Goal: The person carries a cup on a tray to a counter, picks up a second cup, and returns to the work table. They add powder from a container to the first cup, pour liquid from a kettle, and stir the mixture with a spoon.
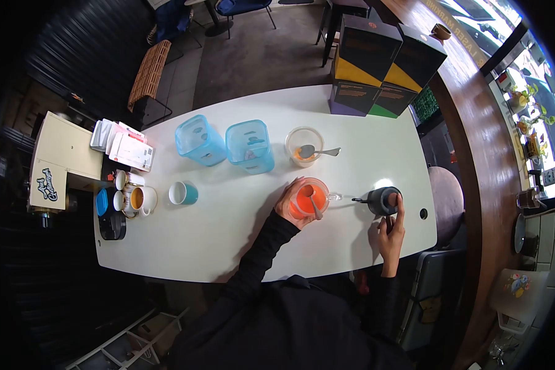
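A long white table [228,240] fills the middle of a dim room, with a curved wooden counter [475,142] running past its far right end and dark boxes [382,61] standing at the table's 1 o'clock corner. Close to the near edge, the left hand [287,205] wraps round a glass cup [308,198] of orange liquid, its fingers clamped on the wall, and a spoon [315,207] leans inside. At 3 o'clock from the cup, well within reach, sits a small black kettle [383,200]. Its thin spout [359,200] points straight at the cup, and the right hand [391,229] is closed on its handle side with one finger up beside the lid. The work looks like adding water to the drink. Done well, that would mean bracing the cup flat on the table, lifting the kettle only enough for the spout to clear the rim, and tipping slowly so the stream lands beside the spoon rather than on it. The spoon could deflect the stream or tip out, so it is worth pinning it against the glass. At 12 o'clock from the cup is a bowl [303,147] with its own spoon, at 10 o'clock are two blue containers [223,143], and at 9 o'clock is a teal mug [183,193], all well apart from the pour.
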Demonstrator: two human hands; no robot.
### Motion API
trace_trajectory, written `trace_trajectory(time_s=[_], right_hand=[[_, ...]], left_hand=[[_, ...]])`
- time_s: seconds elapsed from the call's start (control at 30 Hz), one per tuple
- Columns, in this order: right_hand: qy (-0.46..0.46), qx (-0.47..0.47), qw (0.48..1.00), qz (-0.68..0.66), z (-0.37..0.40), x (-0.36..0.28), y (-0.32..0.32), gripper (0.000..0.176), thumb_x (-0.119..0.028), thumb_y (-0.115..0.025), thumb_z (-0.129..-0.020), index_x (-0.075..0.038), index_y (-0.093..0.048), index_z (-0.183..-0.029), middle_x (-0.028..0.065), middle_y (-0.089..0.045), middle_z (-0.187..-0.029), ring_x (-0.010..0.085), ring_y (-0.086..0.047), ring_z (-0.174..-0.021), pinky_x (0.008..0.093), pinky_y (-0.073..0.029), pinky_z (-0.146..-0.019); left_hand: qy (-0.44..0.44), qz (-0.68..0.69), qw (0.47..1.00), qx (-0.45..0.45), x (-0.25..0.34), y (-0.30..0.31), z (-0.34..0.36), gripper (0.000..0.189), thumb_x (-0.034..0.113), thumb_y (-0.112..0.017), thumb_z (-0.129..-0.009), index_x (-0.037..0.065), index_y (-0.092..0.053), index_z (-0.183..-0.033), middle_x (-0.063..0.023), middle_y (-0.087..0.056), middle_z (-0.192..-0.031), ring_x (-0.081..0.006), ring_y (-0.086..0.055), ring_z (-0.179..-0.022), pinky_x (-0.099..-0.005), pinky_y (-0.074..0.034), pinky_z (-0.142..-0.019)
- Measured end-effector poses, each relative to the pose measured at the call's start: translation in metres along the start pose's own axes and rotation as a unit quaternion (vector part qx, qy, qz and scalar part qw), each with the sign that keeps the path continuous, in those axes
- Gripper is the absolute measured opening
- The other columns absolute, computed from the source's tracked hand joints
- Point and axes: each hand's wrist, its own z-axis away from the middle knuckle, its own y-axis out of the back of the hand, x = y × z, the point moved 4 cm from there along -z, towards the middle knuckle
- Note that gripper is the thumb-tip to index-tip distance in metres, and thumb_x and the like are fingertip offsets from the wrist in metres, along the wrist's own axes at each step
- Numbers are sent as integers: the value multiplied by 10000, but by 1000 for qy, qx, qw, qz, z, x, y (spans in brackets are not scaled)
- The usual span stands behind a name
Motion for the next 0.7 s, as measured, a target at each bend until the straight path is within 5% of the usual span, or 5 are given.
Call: trace_trajectory(time_s=[0.33,0.4,0.7], right_hand=[[-21,-10,1000,-16,-2,1,-3,716,102,-433,-824,-113,-263,-1485,274,-499,-1340,394,-583,-1149,427,-472,-981],[74,45,996,37,-3,3,-3,751,115,-453,-847,-184,-260,-1508,122,-632,-1027,87,-501,-622,250,-446,-605],[58,28,998,-4,-7,3,-5,679,34,-517,-915,-165,-256,-1510,61,-619,-925,66,-459,-588,228,-399,-549]], left_hand=[[61,30,998,-17,-10,-7,-4,897,273,-851,-624,16,-412,-1362,-165,-542,-1279,-296,-566,-1162,-373,-483,-977],[62,26,998,-12,-10,-8,-5,912,285,-860,-624,16,-405,-1367,-164,-545,-1271,-296,-569,-1156,-373,-485,-973],[26,81,995,54,-20,-23,-5,1130,355,-904,-587,14,-251,-1444,-227,-443,-1338,-383,-470,-1222,-455,-403,-1037]])
